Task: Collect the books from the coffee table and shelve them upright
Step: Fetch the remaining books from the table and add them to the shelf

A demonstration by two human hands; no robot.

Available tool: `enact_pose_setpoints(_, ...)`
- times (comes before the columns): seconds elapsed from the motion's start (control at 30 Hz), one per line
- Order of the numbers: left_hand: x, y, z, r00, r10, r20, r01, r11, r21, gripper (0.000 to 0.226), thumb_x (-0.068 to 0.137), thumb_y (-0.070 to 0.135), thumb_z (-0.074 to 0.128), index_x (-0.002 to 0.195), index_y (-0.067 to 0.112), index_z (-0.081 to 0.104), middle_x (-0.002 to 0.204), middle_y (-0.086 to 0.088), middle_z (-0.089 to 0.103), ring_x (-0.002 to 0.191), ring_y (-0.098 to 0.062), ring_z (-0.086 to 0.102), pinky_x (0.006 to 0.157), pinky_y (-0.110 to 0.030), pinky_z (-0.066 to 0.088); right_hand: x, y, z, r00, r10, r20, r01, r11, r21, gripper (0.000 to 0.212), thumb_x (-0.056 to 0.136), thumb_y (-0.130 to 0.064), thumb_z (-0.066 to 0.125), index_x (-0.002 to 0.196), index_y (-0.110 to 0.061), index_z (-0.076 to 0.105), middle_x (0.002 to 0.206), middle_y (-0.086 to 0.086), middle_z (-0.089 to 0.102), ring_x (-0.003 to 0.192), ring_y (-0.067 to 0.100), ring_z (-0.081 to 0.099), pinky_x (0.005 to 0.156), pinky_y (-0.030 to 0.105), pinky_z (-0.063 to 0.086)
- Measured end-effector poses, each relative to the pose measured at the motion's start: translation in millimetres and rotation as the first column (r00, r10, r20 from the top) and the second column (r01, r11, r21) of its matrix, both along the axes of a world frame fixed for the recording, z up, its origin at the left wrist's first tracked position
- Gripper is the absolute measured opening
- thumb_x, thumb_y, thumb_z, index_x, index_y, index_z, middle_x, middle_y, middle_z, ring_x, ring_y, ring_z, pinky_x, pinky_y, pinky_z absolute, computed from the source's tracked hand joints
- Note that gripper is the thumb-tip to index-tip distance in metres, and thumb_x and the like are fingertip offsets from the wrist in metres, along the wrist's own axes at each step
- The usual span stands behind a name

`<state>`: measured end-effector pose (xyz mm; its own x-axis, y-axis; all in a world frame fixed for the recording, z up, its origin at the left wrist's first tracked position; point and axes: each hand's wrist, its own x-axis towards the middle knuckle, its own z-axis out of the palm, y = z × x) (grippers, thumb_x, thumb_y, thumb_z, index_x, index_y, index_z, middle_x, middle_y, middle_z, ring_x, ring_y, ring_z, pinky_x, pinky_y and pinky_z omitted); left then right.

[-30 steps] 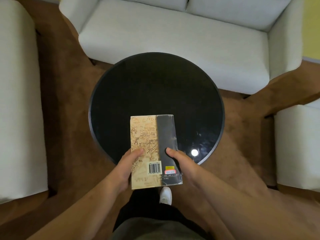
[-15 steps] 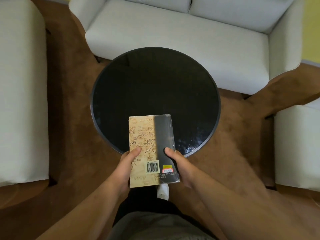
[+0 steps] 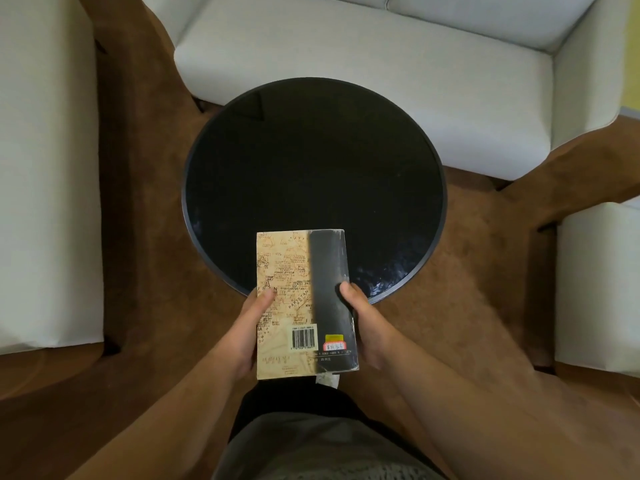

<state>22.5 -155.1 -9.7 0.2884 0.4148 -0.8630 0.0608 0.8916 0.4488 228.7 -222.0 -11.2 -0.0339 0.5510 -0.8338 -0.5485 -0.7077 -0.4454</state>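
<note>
while both your hands clamp it, the book point(image 3: 298, 299) is held flat with the back cover and barcode facing up. its far end sits over the near rim of the round black coffee table point(image 3: 311, 150); contact with the top cannot be confirmed. your left hand point(image 3: 247, 332) grips the map-printed side, thumb pressed on the cover. your right hand point(image 3: 369, 329) grips the dark side, thumb likewise on top. the remaining fingers are hidden underneath. a pale sofa point(image 3: 363, 64) stands beyond the table on brown carpet point(image 3: 145, 237).
</note>
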Motion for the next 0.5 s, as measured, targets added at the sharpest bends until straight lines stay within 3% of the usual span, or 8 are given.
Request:
enact_pose_setpoints(0.07, 2, 2, 2, 1.000, 0.025, 0.015, -0.024, 0.998, -0.051, 0.071, 0.076, 0.058, 0.062, 0.138, 0.025, 0.050, 0.120, -0.014, 0.072, 0.107, -0.035, 0.071, 0.085, -0.053, 0.054, 3, 6, 2, 0.999, -0.003, -0.041, 0.002, 1.000, -0.012, 0.114, 0.058, -0.065, 0.087, 0.153, -0.037, 0.031, 0.153, 0.011, 0.046, 0.133, 0.038, 0.053, 0.108, 0.059, 0.047)
enact_pose_setpoints(0.2, 3, 4, 10, 0.996, 0.084, 0.037, -0.079, 0.990, -0.119, 0.046, 0.092, 0.053, 0.055, 0.122, 0.019, 0.062, 0.102, -0.014, 0.078, 0.087, -0.034, 0.076, 0.073, -0.046, 0.054, -1, 8, 12, 0.997, 0.073, -0.001, -0.073, 0.997, -0.024, 0.063, 0.091, -0.057, 0.060, 0.145, -0.029, 0.044, 0.139, 0.010, 0.060, 0.125, 0.033, 0.061, 0.103, 0.049, 0.051)
enact_pose_setpoints(0.3, -1, -5, 21, 0.990, 0.122, 0.072, -0.112, 0.985, -0.128, 0.041, 0.094, 0.049, 0.055, 0.120, 0.018, 0.064, 0.097, -0.014, 0.078, 0.081, -0.034, 0.077, 0.068, -0.044, 0.057, -6, 3, 28, 0.995, 0.103, 0.014, -0.103, 0.995, 0.014, 0.043, 0.100, -0.048, 0.053, 0.137, -0.026, 0.049, 0.132, 0.010, 0.064, 0.121, 0.031, 0.064, 0.097, 0.044, 0.054)
enact_pose_setpoints(0.37, -7, -15, 30, 0.983, 0.148, 0.108, -0.139, 0.986, -0.092, 0.049, 0.089, 0.048, 0.059, 0.129, 0.019, 0.059, 0.108, -0.015, 0.076, 0.090, -0.036, 0.076, 0.066, -0.044, 0.059, -10, -4, 34, 0.992, 0.120, 0.047, -0.123, 0.990, 0.065, 0.050, 0.094, -0.047, 0.063, 0.137, -0.025, 0.049, 0.131, 0.010, 0.066, 0.119, 0.031, 0.066, 0.099, 0.046, 0.055)
enact_pose_setpoints(0.43, -14, -22, 39, 0.976, 0.160, 0.146, -0.153, 0.986, -0.060, 0.060, 0.082, 0.049, 0.061, 0.135, 0.021, 0.055, 0.116, -0.015, 0.074, 0.099, -0.036, 0.074, 0.070, -0.045, 0.059, -13, -6, 44, 0.983, 0.160, 0.092, -0.171, 0.978, 0.117, 0.072, 0.079, -0.048, 0.075, 0.141, -0.025, 0.046, 0.132, 0.010, 0.066, 0.119, 0.030, 0.067, 0.103, 0.050, 0.053)
enact_pose_setpoints(0.5, -21, -26, 57, 0.972, 0.158, 0.172, -0.157, 0.987, -0.017, 0.055, 0.086, 0.048, 0.058, 0.134, 0.020, 0.055, 0.114, -0.015, 0.074, 0.097, -0.035, 0.074, 0.067, -0.042, 0.059, -17, -3, 56, 0.969, 0.209, 0.133, -0.228, 0.963, 0.144, 0.070, 0.079, -0.040, 0.077, 0.140, -0.025, 0.045, 0.131, 0.010, 0.065, 0.118, 0.031, 0.066, 0.106, 0.053, 0.051)
